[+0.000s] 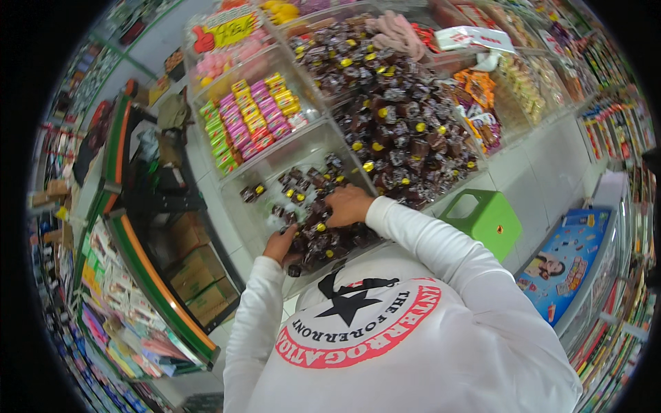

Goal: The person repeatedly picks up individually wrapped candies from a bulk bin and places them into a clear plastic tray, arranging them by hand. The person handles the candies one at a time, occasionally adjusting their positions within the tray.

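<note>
My left hand (280, 244) is at the near left part of a clear plastic bin compartment (235, 217), its fingers against dark wrapped candies (330, 242) with yellow labels. My right hand (348, 205) reaches into the same compartment from the right, palm down over the candies, its fingertips hidden among them. A few loose candies (252, 192) lie on the compartment floor at the left and back. Just beyond the divider, a large heap of the same kind of candy (408, 129) fills the neighbouring compartments. Whether either hand grips a candy is unclear.
Small stacked packs (255, 116) in green, pink and yellow fill the compartment behind. Pink gloves (396, 35) and a white plastic packet (472, 38) lie on the far candy. A green plastic stool (483, 222) stands right; a green-edged shelf unit (160, 289) stands left.
</note>
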`<state>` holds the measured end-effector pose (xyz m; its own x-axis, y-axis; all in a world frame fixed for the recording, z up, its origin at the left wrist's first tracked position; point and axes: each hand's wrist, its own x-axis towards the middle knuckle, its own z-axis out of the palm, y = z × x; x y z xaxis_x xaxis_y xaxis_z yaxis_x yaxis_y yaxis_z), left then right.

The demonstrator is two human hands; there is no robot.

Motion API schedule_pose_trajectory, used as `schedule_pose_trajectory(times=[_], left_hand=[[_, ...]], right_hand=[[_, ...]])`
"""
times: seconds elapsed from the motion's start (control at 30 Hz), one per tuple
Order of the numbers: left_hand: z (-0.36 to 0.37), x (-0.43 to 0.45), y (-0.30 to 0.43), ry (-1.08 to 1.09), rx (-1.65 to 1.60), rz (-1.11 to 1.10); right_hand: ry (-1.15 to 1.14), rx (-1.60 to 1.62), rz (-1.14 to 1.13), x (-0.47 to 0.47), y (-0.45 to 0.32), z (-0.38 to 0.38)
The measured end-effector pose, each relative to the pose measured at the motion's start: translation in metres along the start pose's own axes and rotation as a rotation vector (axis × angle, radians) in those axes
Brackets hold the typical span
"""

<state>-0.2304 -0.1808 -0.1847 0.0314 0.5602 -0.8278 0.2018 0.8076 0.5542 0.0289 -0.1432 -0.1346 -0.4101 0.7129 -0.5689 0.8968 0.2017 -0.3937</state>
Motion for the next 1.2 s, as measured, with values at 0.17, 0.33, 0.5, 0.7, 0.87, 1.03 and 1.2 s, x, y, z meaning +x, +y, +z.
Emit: schedule_pose_trajectory(times=[0.17, 0.33, 0.5, 0.7, 0.87, 1.03, 1.2], left_hand=[[-0.008, 0.022, -0.014, -0.031, 0.410, 0.000], [0.003, 0.004, -0.004, -0.014, 0.044, -0.171], [0.004, 0.004, -0.009, -0.210, -0.251, -0.192], [0.011, -0.005, 0.001, -0.237, -0.206, -0.225], [0.019, -0.021, 0.014, -0.285, -0.415, -0.244], [0.020, -0.027, 0.017, -0.265, -0.503, -0.242], [0.027, -0.045, 0.021, -0.255, -0.610, -0.187]], right_hand=[[-0.064, -0.368, 0.082, -0.022, -0.035, -0.009], [-0.124, -0.224, -0.112, -0.026, -0.011, -0.016], [-0.079, -0.258, -0.134, -0.027, -0.007, -0.007], [-0.035, -0.216, -0.205, -0.013, 0.002, -0.005], [0.038, -0.075, -0.211, -0.010, 0.008, -0.005], [0.036, -0.072, -0.229, -0.005, -0.003, -0.007], [0.086, -0.058, -0.245, -0.003, -0.018, -0.004]])
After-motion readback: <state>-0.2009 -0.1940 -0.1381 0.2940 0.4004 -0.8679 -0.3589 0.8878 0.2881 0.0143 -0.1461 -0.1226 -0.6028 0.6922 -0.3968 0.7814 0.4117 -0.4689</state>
